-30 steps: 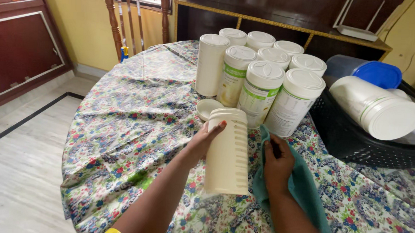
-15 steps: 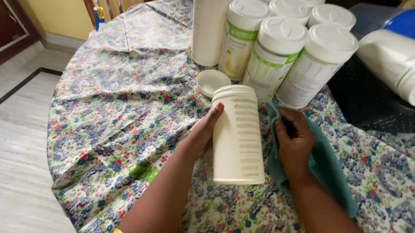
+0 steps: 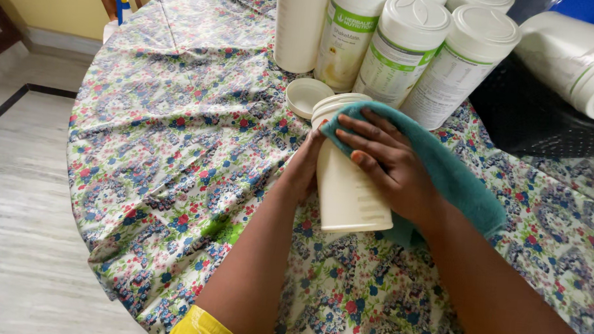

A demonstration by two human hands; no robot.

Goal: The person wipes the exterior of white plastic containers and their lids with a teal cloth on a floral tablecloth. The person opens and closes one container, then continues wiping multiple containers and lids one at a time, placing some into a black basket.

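While the tall cream plastic canister (image 3: 345,190) is tilted over the flower-printed tablecloth (image 3: 177,133), it is gripped at its left side by the left hand (image 3: 303,171). A teal cloth (image 3: 445,175) is pressed onto its upper part by the right hand (image 3: 385,161) — fingers spread flat, not curled. A round cream lid (image 3: 307,95) lies just beyond the canister's open mouth. White lidded tubs with green labels (image 3: 411,47) are grouped at the far side — a black basket (image 3: 543,119) is seen far right.
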